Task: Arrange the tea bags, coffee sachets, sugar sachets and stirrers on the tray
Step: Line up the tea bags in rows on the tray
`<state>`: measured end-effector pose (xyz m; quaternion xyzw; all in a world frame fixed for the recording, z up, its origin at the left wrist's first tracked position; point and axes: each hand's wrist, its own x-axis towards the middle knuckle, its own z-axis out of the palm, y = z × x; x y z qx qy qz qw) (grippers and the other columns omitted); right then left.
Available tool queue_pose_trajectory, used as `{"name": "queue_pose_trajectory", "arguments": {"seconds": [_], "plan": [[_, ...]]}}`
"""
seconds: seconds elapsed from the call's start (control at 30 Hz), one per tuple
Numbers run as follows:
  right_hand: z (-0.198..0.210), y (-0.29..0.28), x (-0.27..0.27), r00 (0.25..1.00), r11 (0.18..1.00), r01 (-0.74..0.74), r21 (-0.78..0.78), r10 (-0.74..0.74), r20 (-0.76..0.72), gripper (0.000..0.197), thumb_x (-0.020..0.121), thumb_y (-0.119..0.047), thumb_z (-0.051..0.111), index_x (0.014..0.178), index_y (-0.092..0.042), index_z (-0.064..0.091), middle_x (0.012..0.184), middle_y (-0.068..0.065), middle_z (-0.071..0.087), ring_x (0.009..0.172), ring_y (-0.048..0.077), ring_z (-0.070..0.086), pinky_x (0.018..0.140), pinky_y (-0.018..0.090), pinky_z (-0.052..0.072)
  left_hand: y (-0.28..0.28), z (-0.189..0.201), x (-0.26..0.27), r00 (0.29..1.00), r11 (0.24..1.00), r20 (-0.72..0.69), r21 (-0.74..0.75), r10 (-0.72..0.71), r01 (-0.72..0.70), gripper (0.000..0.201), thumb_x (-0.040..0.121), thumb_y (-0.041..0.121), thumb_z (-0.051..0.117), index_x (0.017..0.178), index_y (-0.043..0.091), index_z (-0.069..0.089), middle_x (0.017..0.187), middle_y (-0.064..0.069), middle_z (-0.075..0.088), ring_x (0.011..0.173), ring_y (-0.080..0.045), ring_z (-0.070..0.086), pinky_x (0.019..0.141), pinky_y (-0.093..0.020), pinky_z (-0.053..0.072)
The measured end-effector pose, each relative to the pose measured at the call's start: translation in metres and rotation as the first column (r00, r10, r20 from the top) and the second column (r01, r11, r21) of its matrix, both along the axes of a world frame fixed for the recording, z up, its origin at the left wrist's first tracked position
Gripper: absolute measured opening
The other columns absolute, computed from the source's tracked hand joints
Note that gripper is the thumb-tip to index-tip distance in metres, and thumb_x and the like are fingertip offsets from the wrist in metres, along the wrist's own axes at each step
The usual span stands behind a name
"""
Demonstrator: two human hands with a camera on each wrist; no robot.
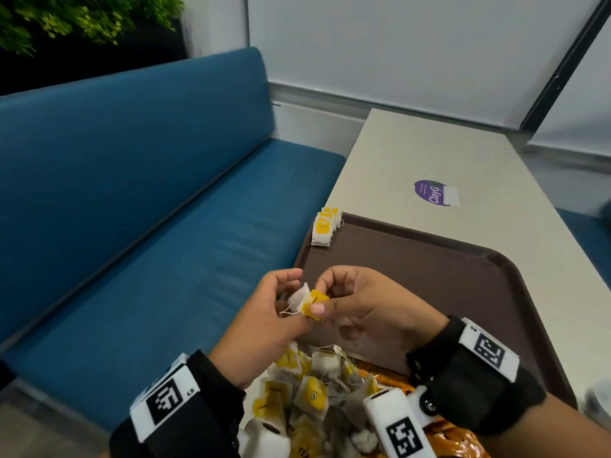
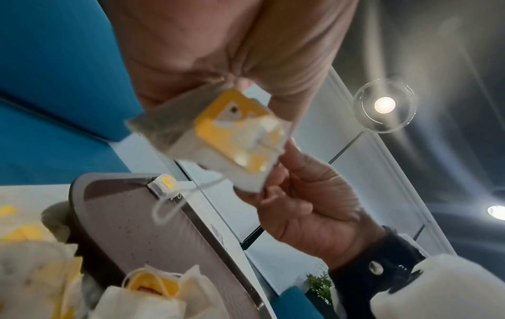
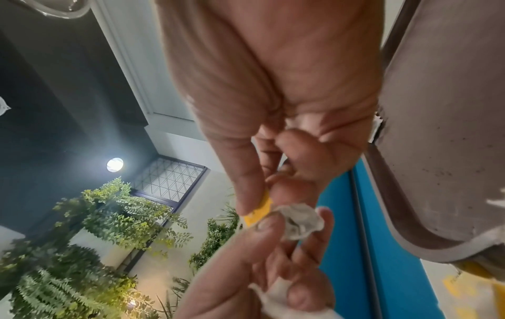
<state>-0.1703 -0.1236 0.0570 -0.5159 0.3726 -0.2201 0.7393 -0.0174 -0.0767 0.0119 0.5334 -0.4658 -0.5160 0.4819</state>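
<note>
Tea-bag step in hand. Both hands hold one tea bag (image 1: pixel 305 302) in the air over the near-left edge of the tray (image 1: pixel 429 269): left hand (image 1: pixel 264 325) has fingers curled round the white pouch, right hand (image 1: pixel 360 309) pinches the yellow tag between thumb and forefinger. String hangs loose below it in the left wrist view. Looks like tidying tag and string before placing, though that's a guess. A short row (image 1: pixel 325 226) of tea bags already stands at the tray's far-left corner, leaning on the rim. The rest lie in a loose pile (image 1: pixel 307 398) at the near end, below the wrists, with orange sachets (image 1: pixel 443 438) beside it; can't tell coffee or sugar. No stirrers visible. Tray sits on the worktop (image 1: pixel 413 160). Progress: early, most of the tray bare. Next move probably calls for carrying this bag to the far-left corner and setting it against the row, tag facing the same way, string tucked so it doesn't snag neighbours.
</note>
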Motion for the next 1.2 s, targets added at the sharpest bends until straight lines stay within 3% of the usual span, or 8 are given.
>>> {"name": "queue_pose_trajectory", "arguments": {"seconds": [0.2,0.3,0.47,0.63,0.73,0.9,1.07,1.2], "plan": [[-0.010,-0.006,-0.003,0.992,0.994,0.103,-0.044,-0.099,0.081,0.032,0.074,0.004,0.066,0.099,-0.009,0.051,0.078,0.014,0.065,0.060,0.018,0.065,0.039,0.022,0.046,-0.001,0.008,-0.003,0.994,0.994,-0.013,0.001,0.107,-0.107,0.031,0.072,0.013,0.070,0.096,0.027,0.056,0.101,-0.009,0.058,0.085,-0.011,0.056,0.061,-0.020,0.041],[-0.012,-0.005,-0.004,0.993,0.989,0.115,-0.094,-0.112,0.041,0.039,0.078,0.009,0.064,0.110,-0.009,0.052,0.076,0.013,0.067,0.061,0.020,0.066,0.042,0.024,0.051,0.001,0.017,-0.009,0.999,0.999,-0.032,-0.036,0.015,-0.017,0.019,0.081,0.004,0.066,0.094,0.015,0.060,0.075,-0.004,0.062,0.050,0.006,0.051,0.046,-0.007,0.037],[-0.014,-0.011,-0.005,0.943,0.860,0.090,-0.502,-0.236,-0.235,0.016,0.073,-0.005,0.076,0.072,-0.013,0.063,0.072,0.003,0.066,0.061,0.007,0.061,0.052,0.017,0.047,-0.005,0.018,-0.014,0.999,0.999,-0.017,-0.023,0.027,-0.027,0.011,0.087,0.001,0.057,0.087,0.010,0.062,0.055,0.013,0.058,0.037,0.007,0.045,0.039,-0.004,0.032],[-0.024,-0.053,-0.005,0.869,0.863,0.200,-0.465,-0.375,-0.322,0.015,0.085,-0.007,0.067,0.074,-0.011,0.057,0.061,0.001,0.054,0.043,0.000,0.045,0.039,0.013,0.033,-0.020,0.008,-0.009,0.987,0.987,-0.115,0.123,0.113,-0.099,0.042,0.081,-0.015,0.045,0.097,0.022,0.059,0.096,0.000,0.053,0.082,-0.005,0.049,0.053,-0.008,0.043],[-0.036,-0.097,0.003,0.835,0.889,0.173,-0.425,-0.361,-0.416,0.017,0.093,-0.007,0.054,0.076,-0.011,0.052,0.061,0.004,0.054,0.042,0.004,0.050,0.035,0.017,0.027,-0.023,0.005,-0.009,0.966,0.984,-0.238,0.167,0.103,-0.064,0.046,0.065,-0.010,0.049,0.098,0.020,0.059,0.106,0.002,0.054,0.090,-0.009,0.049,0.062,-0.020,0.044],[-0.062,-0.160,0.013,0.752,0.892,0.182,-0.414,-0.398,-0.526,0.026,0.091,-0.008,0.055,0.068,-0.018,0.048,0.065,0.002,0.055,0.046,0.008,0.054,0.036,0.017,0.038,-0.021,-0.005,-0.007,0.963,0.985,-0.264,0.171,0.057,-0.011,0.066,0.041,-0.004,0.038,0.100,0.018,0.059,0.113,0.001,0.054,0.089,-0.011,0.049,0.060,-0.017,0.043],[-0.080,-0.179,0.025,0.757,0.918,0.216,-0.333,-0.373,-0.537,0.017,0.091,-0.010,0.057,0.077,-0.018,0.053,0.072,0.000,0.054,0.056,0.008,0.053,0.037,0.010,0.042,-0.019,-0.016,0.002,0.979,0.976,-0.198,0.219,0.058,-0.013,0.059,0.058,-0.019,0.042,0.101,0.018,0.059,0.110,-0.002,0.058,0.074,-0.009,0.049,0.038,-0.017,0.040],[-0.085,-0.191,0.039,0.681,0.894,0.360,-0.266,-0.447,-0.580,0.015,0.094,-0.028,0.053,0.091,-0.016,0.061,0.096,0.006,0.063,0.091,0.018,0.063,0.048,0.015,0.036,-0.018,-0.022,0.006,0.971,0.973,-0.225,0.231,0.081,-0.027,0.060,0.072,-0.031,0.035,0.101,0.016,0.058,0.104,-0.004,0.060,0.072,-0.011,0.050,0.046,-0.015,0.045]]}}
